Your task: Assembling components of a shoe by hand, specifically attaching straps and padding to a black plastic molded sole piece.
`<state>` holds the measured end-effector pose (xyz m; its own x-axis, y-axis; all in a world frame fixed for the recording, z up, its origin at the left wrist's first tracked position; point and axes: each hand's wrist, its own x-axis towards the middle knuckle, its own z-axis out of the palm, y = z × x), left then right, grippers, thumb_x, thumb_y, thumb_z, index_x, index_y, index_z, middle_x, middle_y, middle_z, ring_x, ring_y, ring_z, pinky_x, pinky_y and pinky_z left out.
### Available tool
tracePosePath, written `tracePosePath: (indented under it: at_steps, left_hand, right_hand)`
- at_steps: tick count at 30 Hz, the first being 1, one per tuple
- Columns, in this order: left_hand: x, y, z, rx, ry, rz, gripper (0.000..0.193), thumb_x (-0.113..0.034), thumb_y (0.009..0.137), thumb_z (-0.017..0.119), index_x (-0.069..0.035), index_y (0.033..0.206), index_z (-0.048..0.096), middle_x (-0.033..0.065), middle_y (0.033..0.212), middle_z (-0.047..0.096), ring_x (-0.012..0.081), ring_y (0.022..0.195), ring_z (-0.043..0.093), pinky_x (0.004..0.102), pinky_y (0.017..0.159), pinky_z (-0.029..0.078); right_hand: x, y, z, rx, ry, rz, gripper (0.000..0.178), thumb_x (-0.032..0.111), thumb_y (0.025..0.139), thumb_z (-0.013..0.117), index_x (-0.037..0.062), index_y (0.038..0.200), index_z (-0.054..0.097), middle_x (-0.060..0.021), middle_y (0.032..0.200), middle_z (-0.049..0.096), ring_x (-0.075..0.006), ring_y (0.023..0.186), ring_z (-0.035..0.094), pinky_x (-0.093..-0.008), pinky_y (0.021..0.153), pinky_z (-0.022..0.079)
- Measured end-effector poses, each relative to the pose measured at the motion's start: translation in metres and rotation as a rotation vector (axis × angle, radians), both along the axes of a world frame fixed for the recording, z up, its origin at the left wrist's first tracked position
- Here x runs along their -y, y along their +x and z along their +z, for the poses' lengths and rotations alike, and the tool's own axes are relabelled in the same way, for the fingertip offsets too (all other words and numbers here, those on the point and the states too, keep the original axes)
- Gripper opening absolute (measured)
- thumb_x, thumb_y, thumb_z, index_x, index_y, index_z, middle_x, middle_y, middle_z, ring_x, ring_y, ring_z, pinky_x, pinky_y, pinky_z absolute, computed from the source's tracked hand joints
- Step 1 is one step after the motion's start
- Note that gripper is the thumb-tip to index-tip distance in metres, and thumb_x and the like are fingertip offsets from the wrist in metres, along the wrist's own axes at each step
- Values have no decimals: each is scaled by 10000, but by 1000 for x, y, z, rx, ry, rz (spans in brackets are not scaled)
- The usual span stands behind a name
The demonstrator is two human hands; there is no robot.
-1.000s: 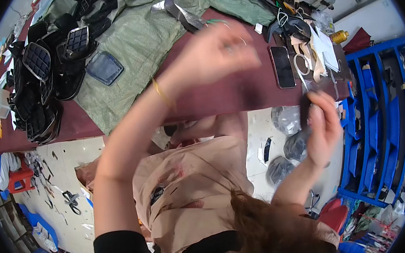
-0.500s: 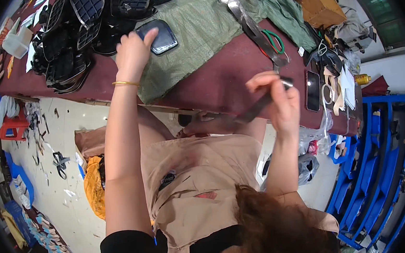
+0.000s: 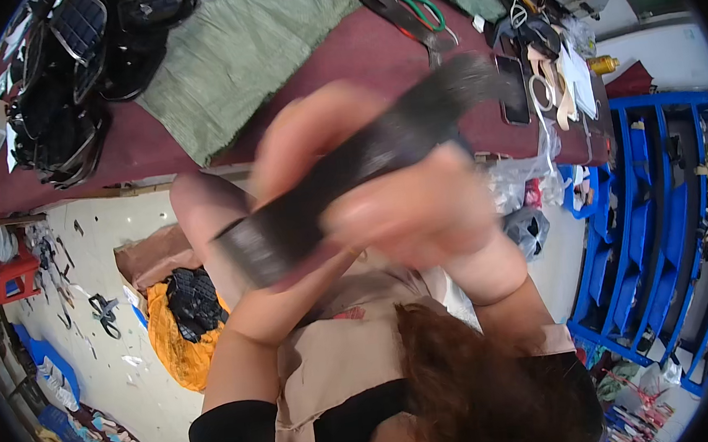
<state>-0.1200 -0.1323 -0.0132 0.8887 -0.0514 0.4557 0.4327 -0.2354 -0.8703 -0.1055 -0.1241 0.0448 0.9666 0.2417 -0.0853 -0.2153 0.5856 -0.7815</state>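
Now: a long, glossy black strip (image 3: 361,157) is gripped by the blurred left hand (image 3: 309,136) and right hand (image 3: 420,207), fingers closed | strip held aslant before a maroon-covered table (image 3: 154,150); green woven sheet (image 3: 247,53) spread there, blue slatted rack (image 3: 600,262) seen right | half a second ago, strip was held by right hand alone.

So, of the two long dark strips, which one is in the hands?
The blurred strip raised in the right hand, crossing in front of the left hand; the other strip lies on the maroon table.
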Motion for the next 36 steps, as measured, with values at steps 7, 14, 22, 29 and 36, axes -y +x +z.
tracePosePath:
  at_steps: [7, 14, 22, 29, 36]
  left_hand:
    - [-59, 70, -86, 560, 2205, -112, 306, -156, 921, 477, -61, 1201, 398, 113, 1154, 521, 252, 1064, 537, 426, 904, 454]
    - [-86, 55, -67, 545, 2284, -221, 402, -130, 869, 590, -46, 1170, 337, 117, 1090, 518, 201, 991, 562, 408, 828, 518]
    - [-84, 59, -62, 545, 2271, -271, 408, -143, 851, 623, -43, 1146, 359, 100, 1066, 532, 172, 964, 563, 336, 841, 488]
    - [-84, 60, -61, 559, 2251, -312, 388, -125, 854, 615, -44, 1142, 368, 93, 1044, 541, 167, 956, 565, 330, 830, 492]
    - [-91, 65, -60, 600, 2248, -289, 331, -66, 861, 569, -18, 1150, 413, 126, 1088, 557, 204, 977, 587, 360, 880, 488]
  right_hand:
    - [-2, -56, -94, -57, -382, -545, 168, -58, 787, 606, 13, 923, 539, -60, 953, 526, -132, 885, 549, -251, 807, 456]
    - [23, -65, -106, 72, -927, -888, 134, 2, 728, 709, 37, 798, 600, -74, 956, 464, -136, 837, 511, -232, 716, 444]
    - [29, -52, -111, 188, -823, -957, 367, 3, 638, 782, 67, 822, 470, -48, 909, 439, -110, 776, 443, -238, 667, 390]
    - [35, -48, -109, 226, -841, -933, 380, 1, 645, 781, 66, 825, 453, -40, 864, 444, -93, 703, 437, -224, 629, 393]
    - [46, -59, -91, 48, -454, -859, 214, -58, 716, 700, 1, 887, 585, -72, 862, 540, -119, 692, 584, -210, 590, 483]
